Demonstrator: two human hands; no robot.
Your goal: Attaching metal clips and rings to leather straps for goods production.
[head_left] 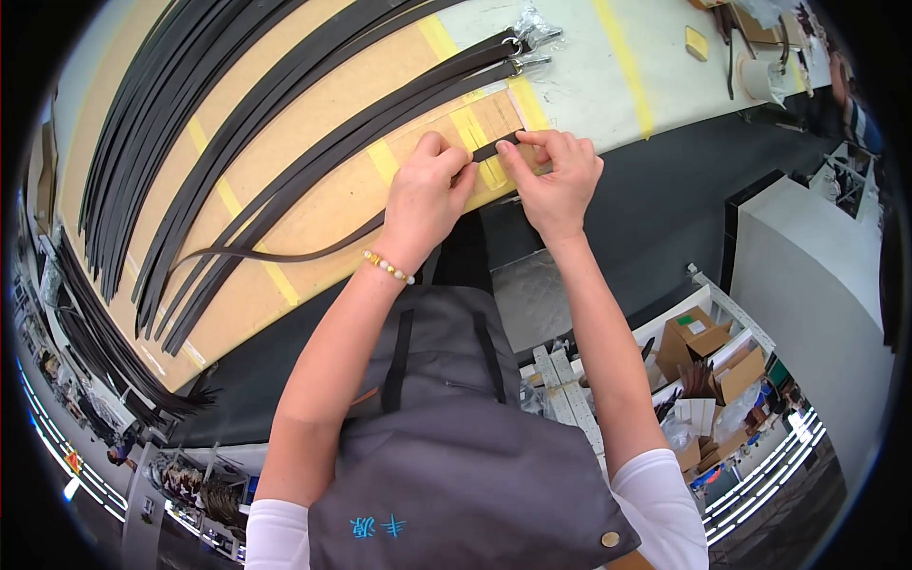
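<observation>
Strap: We see 1 dark, narrow strap (497,146) held over the near right end of the tan board (370,119), its tail seeming to run beneath the left wrist and curve away left; whether the held part rests on the board we cannot tell.
Step in hand: We judge it to be fine finger work at the strap's right end, with 2 hands drawing or holding a short stretch straight.
Next move: In our judgement it calls for a steady pinch on each side and a strap kept flat, without twist.
Left hand: We find the left hand (432,180) nearly closed, thumb and fingertips pinched on the left of that short stretch.
Right hand: We find the right hand (560,176) partly curled, thumb and forefinger meeting at the strap's right end, the gap between them all but gone.
Clasped straps: Just beyond lie straps ending in 2 metal clasps (530,65), with clear wrap about the farther clasp.
Strap bundles: Farther left, more dark straps (171,104) fan across the board.
Tape: Yellow strips (228,199) cross the board.
Far right: A yellow block (696,44) sits on the pale tabletop (570,47).
Near right: Below the table, we spot open cardboard boxes (692,342).
</observation>
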